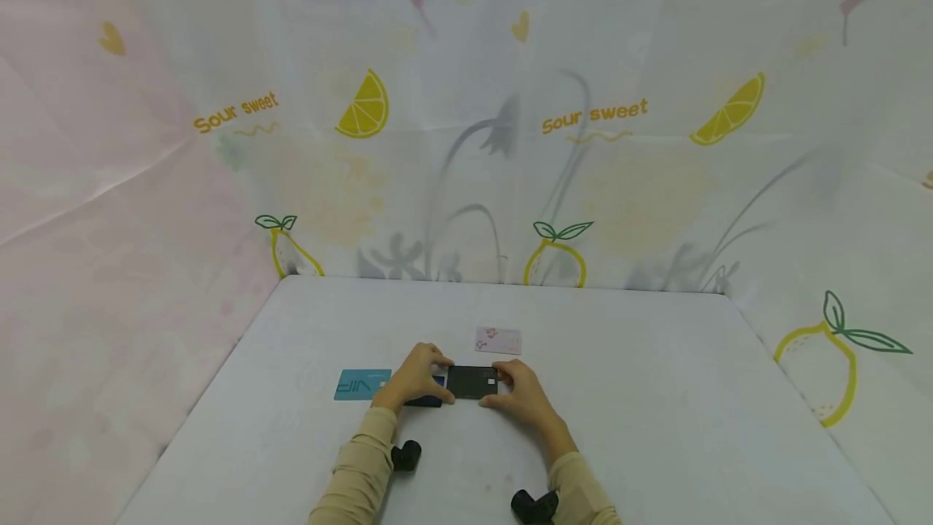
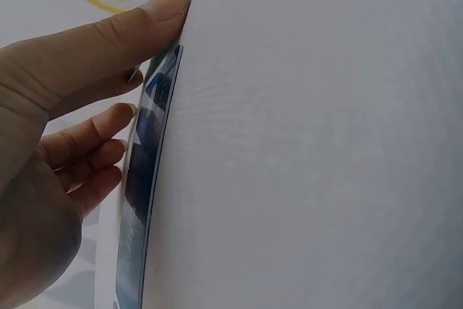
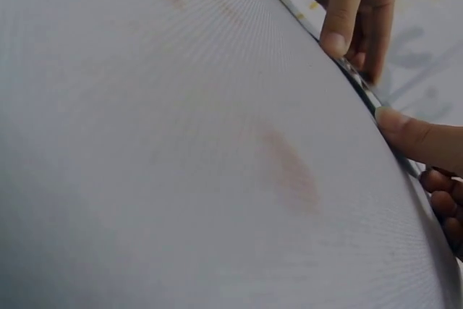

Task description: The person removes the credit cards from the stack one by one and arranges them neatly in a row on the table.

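Observation:
A black card (image 1: 472,382) lies on the white table between both hands. My left hand (image 1: 415,375) holds its left end, thumb at the near corner and forefinger at the far one. My right hand (image 1: 526,397) pinches the right end the same way, near a small pale square on the card. Under the left hand, a dark blue card (image 1: 426,401) is partly hidden; in the left wrist view this blue card (image 2: 148,157) appears nearly edge-on below the left thumb (image 2: 166,6). The right wrist view has the right thumb (image 3: 412,135) at the card's edge.
Left of the left hand lies a teal card (image 1: 362,385) with large lettering. A pale card with pink flowers (image 1: 499,340) lies beyond the black one. Lemon-printed cloth (image 1: 452,185) hangs behind the table (image 1: 641,395). Black devices (image 1: 406,455) are strapped at both wrists.

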A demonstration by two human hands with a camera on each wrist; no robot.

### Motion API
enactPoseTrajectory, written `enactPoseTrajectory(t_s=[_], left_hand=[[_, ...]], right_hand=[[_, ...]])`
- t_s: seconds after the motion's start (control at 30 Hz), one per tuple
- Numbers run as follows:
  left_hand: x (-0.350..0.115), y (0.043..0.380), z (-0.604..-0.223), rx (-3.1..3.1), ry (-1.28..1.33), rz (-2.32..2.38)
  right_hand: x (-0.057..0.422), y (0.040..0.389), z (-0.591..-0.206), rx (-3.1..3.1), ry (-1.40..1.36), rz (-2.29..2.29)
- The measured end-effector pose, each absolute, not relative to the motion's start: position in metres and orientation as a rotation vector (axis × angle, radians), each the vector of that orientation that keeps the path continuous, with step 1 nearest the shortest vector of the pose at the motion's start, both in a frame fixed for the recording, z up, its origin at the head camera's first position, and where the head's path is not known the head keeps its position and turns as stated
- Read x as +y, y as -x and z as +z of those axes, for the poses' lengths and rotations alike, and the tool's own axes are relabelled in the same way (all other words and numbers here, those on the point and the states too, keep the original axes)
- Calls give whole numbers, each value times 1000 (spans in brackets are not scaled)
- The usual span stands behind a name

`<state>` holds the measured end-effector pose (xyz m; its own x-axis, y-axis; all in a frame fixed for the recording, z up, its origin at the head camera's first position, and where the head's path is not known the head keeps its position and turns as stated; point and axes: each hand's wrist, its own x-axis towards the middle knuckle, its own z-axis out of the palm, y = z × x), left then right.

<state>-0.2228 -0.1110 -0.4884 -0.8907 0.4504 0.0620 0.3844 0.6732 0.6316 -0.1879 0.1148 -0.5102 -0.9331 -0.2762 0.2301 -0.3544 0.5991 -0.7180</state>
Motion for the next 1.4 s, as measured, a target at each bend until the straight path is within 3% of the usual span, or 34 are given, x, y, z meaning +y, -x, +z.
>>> enactPoseTrajectory(t_s=[1.4], left_hand=[[-115,223,-486,2765,-734,958]], right_hand=[[115,184,-510,-2746,-553,1248]])
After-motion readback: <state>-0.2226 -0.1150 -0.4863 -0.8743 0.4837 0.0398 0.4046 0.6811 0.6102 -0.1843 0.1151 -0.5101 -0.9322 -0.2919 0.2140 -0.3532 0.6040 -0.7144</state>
